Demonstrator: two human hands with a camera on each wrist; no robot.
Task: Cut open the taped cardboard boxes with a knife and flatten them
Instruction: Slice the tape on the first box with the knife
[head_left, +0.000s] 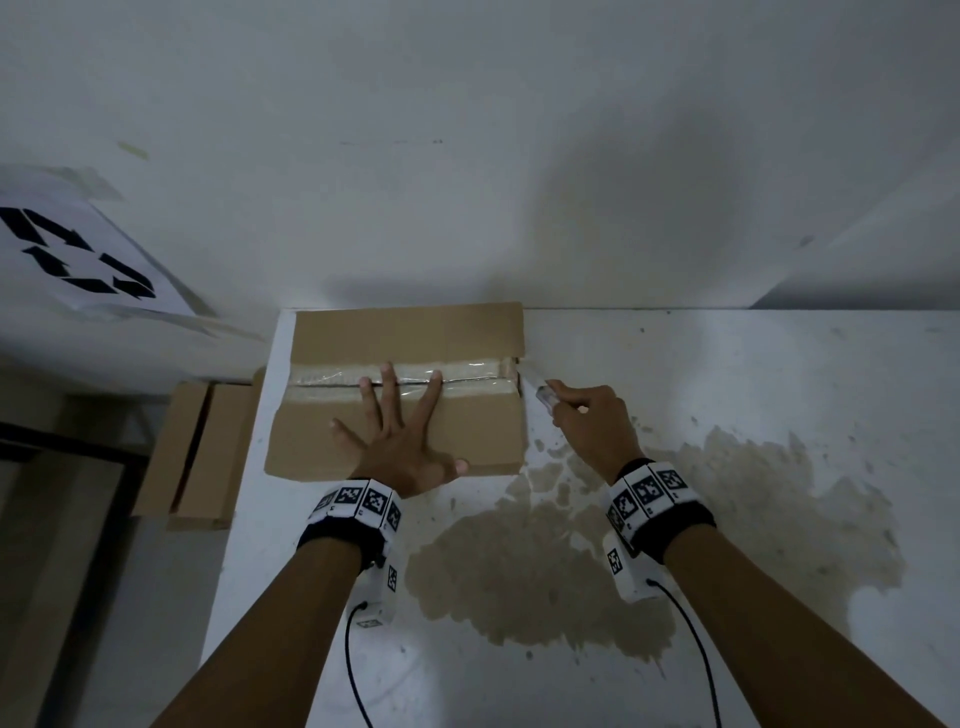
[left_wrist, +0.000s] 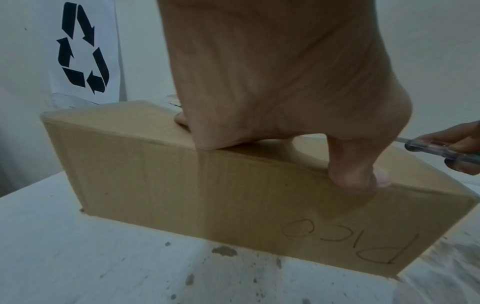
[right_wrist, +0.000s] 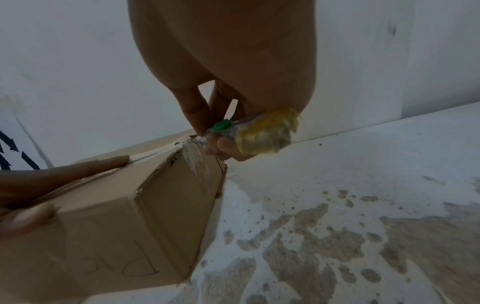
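Head view: a closed cardboard box (head_left: 400, 384) sits at the far left corner of a white tabletop (head_left: 727, 389), its far side against the wall. A strip of clear tape (head_left: 467, 371) runs along the seam across its top. The left hand (head_left: 402, 441) lies flat on the lid with fingers spread and straight, 2 fingertips reaching over the tape. The right hand (head_left: 592, 421) is curled around a knife (head_left: 540, 389) with a clear handle, its blade pointing at the right end of the taped seam. A large brown patch of worn paint (head_left: 545, 571) spreads over the tabletop near the right forearm. Beyond the tabletop's left edge, lower down, stands another cardboard box (head_left: 195, 447). A sheet with a black recycling symbol (head_left: 78, 249) is taped to the wall at left.

Left wrist view: the palm presses on the box's top near edge, thumb (left_wrist: 355, 174) hooked over that edge. Handwriting (left_wrist: 363, 242) marks the box's near side. At right, the other hand's fingers pinch the clear knife handle (left_wrist: 428, 150) level with the box top. The recycling sheet (left_wrist: 83, 47) hangs behind.

Right wrist view: fingers wrap the knife handle, which has a green slider (right_wrist: 222, 125) and a yellowish wrapped end (right_wrist: 267, 133). The blade itself is hidden behind the fingers, at the box's torn upper right corner (right_wrist: 187, 148).
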